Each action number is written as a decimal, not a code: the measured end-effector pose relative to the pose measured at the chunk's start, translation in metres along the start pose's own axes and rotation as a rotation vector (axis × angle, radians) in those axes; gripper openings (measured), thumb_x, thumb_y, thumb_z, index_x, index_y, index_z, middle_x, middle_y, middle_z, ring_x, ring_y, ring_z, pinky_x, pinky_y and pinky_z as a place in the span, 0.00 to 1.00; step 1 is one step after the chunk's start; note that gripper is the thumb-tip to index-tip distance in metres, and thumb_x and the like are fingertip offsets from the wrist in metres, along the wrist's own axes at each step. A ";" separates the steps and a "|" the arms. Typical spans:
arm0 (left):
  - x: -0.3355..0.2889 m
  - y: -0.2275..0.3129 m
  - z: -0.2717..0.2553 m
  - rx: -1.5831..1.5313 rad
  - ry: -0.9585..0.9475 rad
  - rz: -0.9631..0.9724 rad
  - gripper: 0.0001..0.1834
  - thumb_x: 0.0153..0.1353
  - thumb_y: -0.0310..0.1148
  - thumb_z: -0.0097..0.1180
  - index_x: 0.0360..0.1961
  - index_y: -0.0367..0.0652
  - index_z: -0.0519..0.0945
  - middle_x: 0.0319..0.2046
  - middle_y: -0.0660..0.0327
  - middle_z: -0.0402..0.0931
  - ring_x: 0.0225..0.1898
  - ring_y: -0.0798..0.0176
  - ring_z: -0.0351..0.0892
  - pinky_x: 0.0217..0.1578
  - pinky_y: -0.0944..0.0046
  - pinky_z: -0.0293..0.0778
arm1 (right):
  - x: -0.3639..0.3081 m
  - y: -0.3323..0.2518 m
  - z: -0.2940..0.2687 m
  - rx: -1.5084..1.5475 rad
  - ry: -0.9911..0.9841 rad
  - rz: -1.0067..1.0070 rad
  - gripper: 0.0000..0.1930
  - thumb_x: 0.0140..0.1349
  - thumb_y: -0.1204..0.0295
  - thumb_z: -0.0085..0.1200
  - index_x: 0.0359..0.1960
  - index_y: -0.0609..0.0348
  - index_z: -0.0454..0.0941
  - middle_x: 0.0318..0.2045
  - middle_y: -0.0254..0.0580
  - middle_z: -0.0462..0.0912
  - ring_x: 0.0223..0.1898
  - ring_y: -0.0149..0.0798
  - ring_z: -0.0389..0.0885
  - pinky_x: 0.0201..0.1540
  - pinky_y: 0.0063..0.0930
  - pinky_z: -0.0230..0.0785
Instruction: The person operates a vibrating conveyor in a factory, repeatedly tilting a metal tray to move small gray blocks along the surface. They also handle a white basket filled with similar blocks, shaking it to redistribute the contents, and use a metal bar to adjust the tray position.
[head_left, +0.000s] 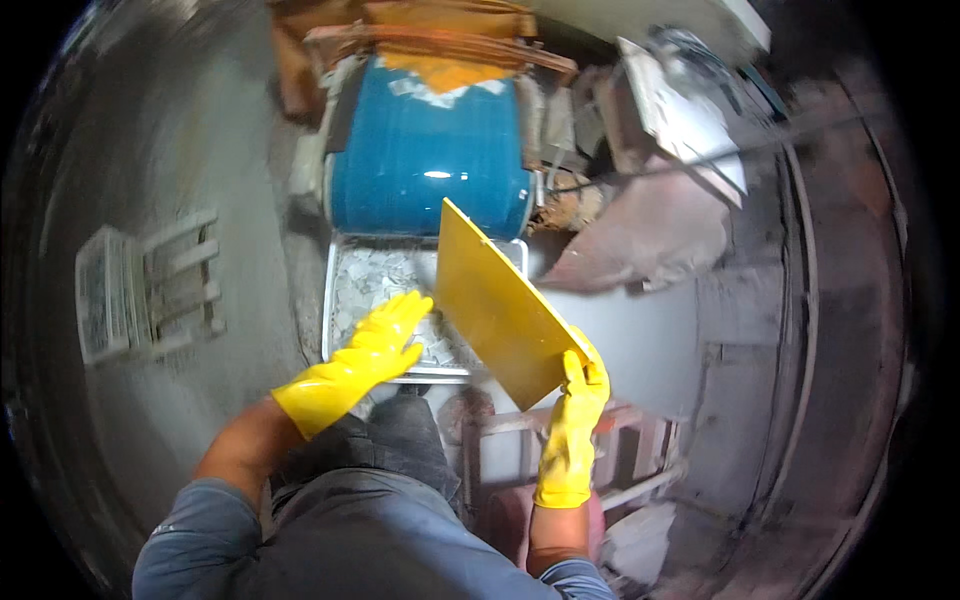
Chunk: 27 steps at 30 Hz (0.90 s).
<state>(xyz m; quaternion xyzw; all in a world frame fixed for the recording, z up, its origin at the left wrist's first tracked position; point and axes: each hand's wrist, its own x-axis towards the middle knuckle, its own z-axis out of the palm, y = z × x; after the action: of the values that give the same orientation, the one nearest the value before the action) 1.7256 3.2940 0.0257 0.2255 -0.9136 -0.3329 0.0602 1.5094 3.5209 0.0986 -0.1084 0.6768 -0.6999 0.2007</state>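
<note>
My right hand (575,425), in a yellow rubber glove, grips a flat yellow board (495,310) by its near right corner. Tilted up on edge, the board slants from that hand toward the far middle. My left hand (365,355), gloved the same way, reaches out with fingers extended and thumb apart, holding nothing. It hovers above or near a white-rimmed tray (328,290) full of pale, flat broken pieces (375,280). The board hides the tray's right part. Just beyond the tray lies the end of a blue conveyor belt (430,150), with pale pieces at its far end.
An orange sheet (440,70) hangs across the belt's far end. Right of the belt are a dusty pinkish sack (650,225) and white panels (685,120). White slatted crates (150,285) stand on the floor at left. A reddish frame (625,430) is near my right forearm.
</note>
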 end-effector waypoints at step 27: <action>-0.316 -0.371 -0.035 0.110 -0.507 -0.958 0.39 0.60 0.53 0.65 0.69 0.43 0.76 0.66 0.45 0.76 0.69 0.44 0.73 0.68 0.50 0.69 | -0.482 0.176 -0.228 0.790 1.089 0.483 0.35 0.66 0.29 0.34 0.35 0.51 0.70 0.36 0.39 0.72 0.39 0.42 0.70 0.43 0.38 0.63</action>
<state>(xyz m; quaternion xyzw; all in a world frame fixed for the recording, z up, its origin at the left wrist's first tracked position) 2.1543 3.1657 -0.1706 0.5321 -0.7106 -0.3186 -0.3322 1.8686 3.9323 -0.0322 0.4902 0.3817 -0.7835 0.0078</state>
